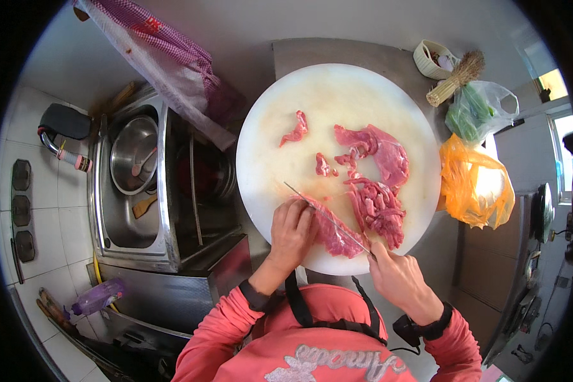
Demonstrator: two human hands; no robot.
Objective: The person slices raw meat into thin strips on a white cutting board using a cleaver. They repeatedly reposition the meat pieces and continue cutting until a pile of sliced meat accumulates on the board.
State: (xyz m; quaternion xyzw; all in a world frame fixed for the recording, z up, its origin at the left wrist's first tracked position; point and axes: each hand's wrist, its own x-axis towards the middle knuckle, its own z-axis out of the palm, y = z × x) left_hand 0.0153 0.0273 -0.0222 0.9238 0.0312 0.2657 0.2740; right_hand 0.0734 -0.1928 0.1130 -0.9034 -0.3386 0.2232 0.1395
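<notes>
A large round white cutting board (277, 114) lies before me with raw red meat on it. My left hand (292, 234) presses the upper left end of a long slab of meat (336, 238) near the board's front edge. In my right hand (398, 277) is the handle of a knife, its thin blade (332, 218) lying edge-down along that slab, the tip just past my left fingers. Right of the blade sits a pile of cut meat strips (379, 210). Behind it lies a larger flat piece (389, 157). Smaller scraps (296, 130) are scattered toward the back left.
A steel sink (164, 229) at left holds a metal bowl (129, 157) and a wooden spatula (144, 205). A checked cloth (181, 52) hangs behind. Along the right stand an orange plastic bag (458, 191), a clear bag of greens (472, 110), a straw brush (458, 79) and a white basket (427, 64).
</notes>
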